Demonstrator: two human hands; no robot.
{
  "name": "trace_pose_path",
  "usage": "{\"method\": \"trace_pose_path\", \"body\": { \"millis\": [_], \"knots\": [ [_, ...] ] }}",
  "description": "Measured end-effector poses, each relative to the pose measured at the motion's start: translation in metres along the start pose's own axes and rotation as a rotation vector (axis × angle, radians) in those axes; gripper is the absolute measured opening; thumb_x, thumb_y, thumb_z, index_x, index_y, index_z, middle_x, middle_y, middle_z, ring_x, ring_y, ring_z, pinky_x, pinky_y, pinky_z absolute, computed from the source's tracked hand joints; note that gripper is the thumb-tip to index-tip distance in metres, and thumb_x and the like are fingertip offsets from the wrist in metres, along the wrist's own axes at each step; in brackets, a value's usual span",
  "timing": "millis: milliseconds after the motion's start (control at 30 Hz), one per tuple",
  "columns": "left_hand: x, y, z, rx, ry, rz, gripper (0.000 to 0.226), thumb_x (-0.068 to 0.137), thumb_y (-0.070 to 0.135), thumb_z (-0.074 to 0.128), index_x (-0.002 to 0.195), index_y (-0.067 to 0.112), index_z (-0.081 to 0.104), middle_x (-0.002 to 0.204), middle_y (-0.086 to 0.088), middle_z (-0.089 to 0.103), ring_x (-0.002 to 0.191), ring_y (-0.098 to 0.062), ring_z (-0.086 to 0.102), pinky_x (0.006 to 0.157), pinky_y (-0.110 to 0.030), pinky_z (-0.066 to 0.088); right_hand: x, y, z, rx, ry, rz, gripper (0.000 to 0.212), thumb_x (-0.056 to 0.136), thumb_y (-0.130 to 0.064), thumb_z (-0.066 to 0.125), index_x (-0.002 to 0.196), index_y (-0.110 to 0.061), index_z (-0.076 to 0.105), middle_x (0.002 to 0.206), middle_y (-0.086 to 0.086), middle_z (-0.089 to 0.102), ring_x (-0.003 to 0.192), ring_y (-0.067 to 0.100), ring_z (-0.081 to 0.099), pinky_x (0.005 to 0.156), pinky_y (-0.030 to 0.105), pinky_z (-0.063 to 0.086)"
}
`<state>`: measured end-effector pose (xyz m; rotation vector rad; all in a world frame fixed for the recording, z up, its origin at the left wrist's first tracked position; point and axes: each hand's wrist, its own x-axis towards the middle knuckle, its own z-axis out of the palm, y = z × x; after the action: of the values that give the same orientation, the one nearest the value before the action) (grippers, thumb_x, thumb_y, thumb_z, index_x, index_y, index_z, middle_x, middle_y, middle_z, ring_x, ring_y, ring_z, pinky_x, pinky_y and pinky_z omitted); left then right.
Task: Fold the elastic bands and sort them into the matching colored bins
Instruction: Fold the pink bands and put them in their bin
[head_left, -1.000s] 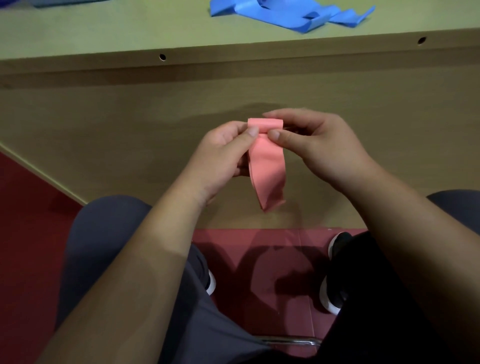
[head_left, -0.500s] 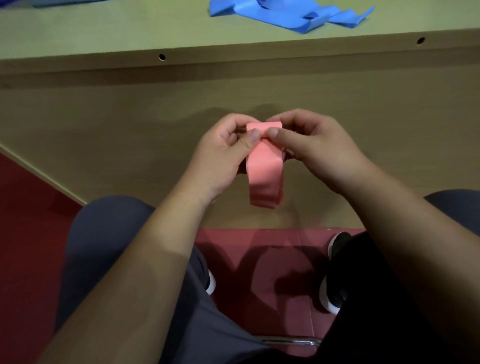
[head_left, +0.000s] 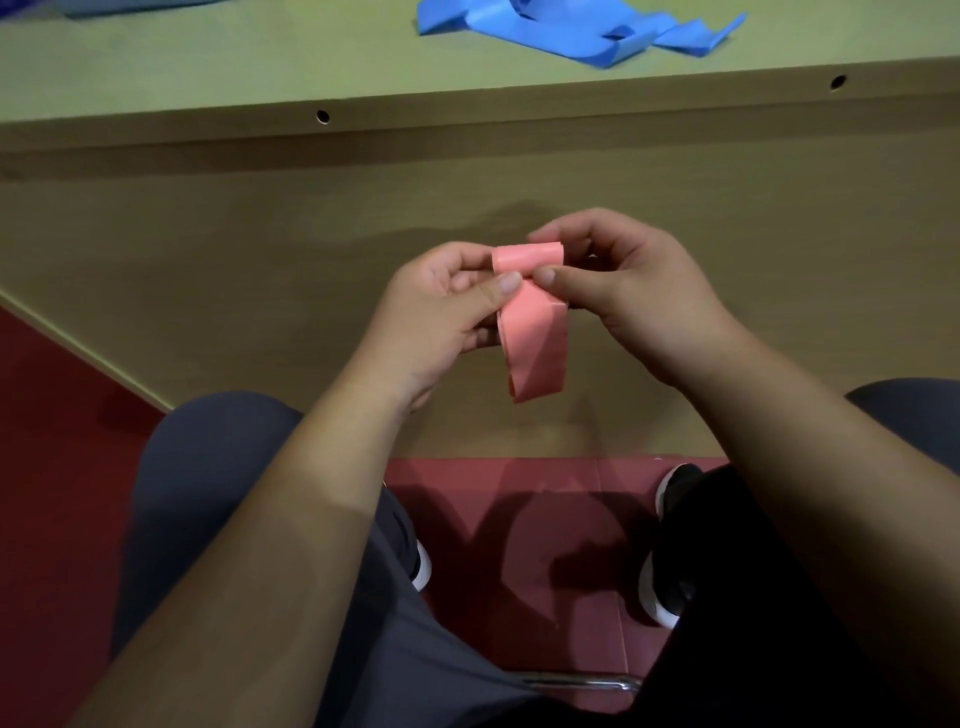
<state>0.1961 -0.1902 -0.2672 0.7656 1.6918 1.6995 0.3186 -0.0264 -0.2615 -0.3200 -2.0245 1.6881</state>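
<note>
Both hands pinch the pink band (head_left: 535, 338) below the table edge: left hand (head_left: 441, 317), right hand (head_left: 634, 291). Top is rolled over. Blue bands (head_left: 571, 31) lie on the table (head_left: 208, 67).

Pink band (head_left: 535, 338), blue bands (head_left: 582, 31)

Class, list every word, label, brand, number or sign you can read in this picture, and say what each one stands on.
None can be read. The pink band, the blue bands, the table edge and the shoes show no print, label or number.
</note>
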Motion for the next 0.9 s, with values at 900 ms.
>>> {"method": "trace_pose_path", "body": {
  "millis": [900],
  "knots": [
    [0.0,0.002,-0.007,-0.015,0.019,0.125,0.028,0.094,-0.002,0.073,0.115,0.017,0.069,0.105,-0.01,0.078,0.095,-0.022,0.074,0.08,-0.033,0.059,-0.003,0.003,0.004,0.064,-0.057,0.081,0.017,0.098,-0.023,0.077,0.111,-0.013,0.077,0.101,0.027,0.072,0.088,0.026,0.067,0.086,0.048,0.058]
  ]
}}
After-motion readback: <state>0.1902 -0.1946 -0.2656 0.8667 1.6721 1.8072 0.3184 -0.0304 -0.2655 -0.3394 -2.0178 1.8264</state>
